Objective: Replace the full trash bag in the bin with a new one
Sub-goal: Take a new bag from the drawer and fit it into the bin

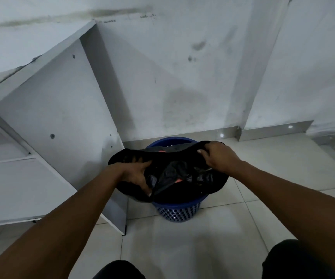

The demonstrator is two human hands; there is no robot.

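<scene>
A person's two bare hands work the mouth of a black trash bag [182, 178] seated in a blue perforated bin [177, 211] on a pale tiled floor [182, 248], close against a stained white wall [182, 77]. The bin stands just below frame centre, with the bag's rim folded over its top edge. At the bag's 2 o'clock, the right hand [218, 156] has its grip pinching the plastic edge, fingers curled over a gathered fold and lifting it off the rim. At 9 o'clock, the left hand [135, 174] lies against the bag's opening with fingers reaching inward; in the dim light its grip appears to be pinching a ridge of plastic near the thumb, though this is hard to confirm. Something orange-red [179, 180] shows among dark crumpled contents inside. A white cabinet [62, 117] stands at the bin's 9 o'clock, its side panel just beside the bag
</scene>
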